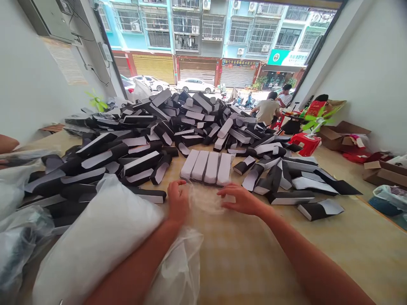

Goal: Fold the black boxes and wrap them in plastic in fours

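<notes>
A thin clear plastic bag (206,199) lies crumpled between my left hand (178,200) and my right hand (240,200). My left fingers pinch its near side, while my right fingers lie spread on its other edge. Just beyond the hands, several flat white-faced boxes (206,168) stand in a tight row. Behind them rises a large heap of black-and-white cardboard boxes (165,127). A stuffed white bag (95,241) lies beside my left forearm, over a loose plastic bag (178,267).
The boxes rest on a pale checked mat (254,254). Filled plastic bags (19,241) crowd the left side. Two seated people (270,110) are at the open shopfront, near a red plastic stool (305,144) and brown cartons (343,135).
</notes>
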`<action>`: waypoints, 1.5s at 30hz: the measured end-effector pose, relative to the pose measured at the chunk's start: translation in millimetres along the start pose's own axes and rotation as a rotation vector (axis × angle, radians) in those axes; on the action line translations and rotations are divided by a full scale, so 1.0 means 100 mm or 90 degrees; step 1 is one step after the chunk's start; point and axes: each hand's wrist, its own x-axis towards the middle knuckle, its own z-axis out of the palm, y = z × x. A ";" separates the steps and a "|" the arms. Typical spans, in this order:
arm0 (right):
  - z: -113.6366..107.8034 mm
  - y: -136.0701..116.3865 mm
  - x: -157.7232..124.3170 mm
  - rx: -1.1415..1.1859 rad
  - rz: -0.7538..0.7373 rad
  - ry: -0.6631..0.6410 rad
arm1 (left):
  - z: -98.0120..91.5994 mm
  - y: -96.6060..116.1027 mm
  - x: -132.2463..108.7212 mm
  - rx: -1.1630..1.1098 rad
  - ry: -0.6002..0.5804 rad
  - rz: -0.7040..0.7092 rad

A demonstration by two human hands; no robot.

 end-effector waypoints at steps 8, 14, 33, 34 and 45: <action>0.02 0.04 -0.09 0.014 0.173 0.269 | 0.08 -0.03 -0.08 0.033 -0.109 0.081; 0.18 -0.04 -0.14 0.080 0.191 0.350 | 0.04 0.11 -0.11 0.074 -0.106 0.126; 0.21 0.11 -0.24 -0.202 0.091 0.307 | -0.03 0.07 0.00 0.048 -0.046 0.144; 0.19 0.14 -0.26 -0.215 0.109 0.326 | -0.04 0.08 -0.01 0.026 -0.058 0.149; -0.43 0.09 -0.32 -0.087 0.186 0.343 | -0.18 0.22 -0.12 -0.143 -0.103 0.261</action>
